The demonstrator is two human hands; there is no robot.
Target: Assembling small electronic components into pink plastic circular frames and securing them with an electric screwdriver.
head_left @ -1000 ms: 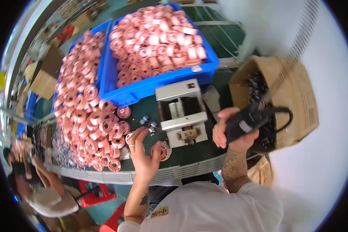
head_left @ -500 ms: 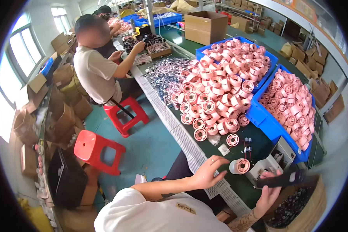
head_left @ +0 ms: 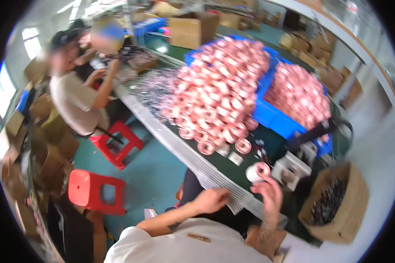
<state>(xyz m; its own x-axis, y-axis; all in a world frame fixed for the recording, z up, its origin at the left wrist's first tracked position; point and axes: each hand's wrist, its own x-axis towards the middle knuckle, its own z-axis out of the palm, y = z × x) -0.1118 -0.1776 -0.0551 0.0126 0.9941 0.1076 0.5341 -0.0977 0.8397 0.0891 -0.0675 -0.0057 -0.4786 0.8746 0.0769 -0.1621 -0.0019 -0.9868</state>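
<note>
My left hand hovers over the perforated pale strip along the bench's front edge, its fingers curled closed; what they hold, if anything, is hidden. To its right, my right hand is raised with fingers bent and apart, and nothing shows in it. Its fingertips are close to a white and pink round housing on the green bench; whether they touch it I cannot tell. Just beyond stands a pale box-like fixture. A black elongated tool lies slanted behind it, blurred.
Pink ring-shaped housings are heaped high on the bench, beside blue bins. At right a cardboard box contains small black parts. Red stools stand on the floor at left. A co-worker sits farther along the bench.
My right hand has let go of the black tool, which now lies behind the fixture, and has moved left toward the round housing. My left hand has drawn back and its fingers have closed.
</note>
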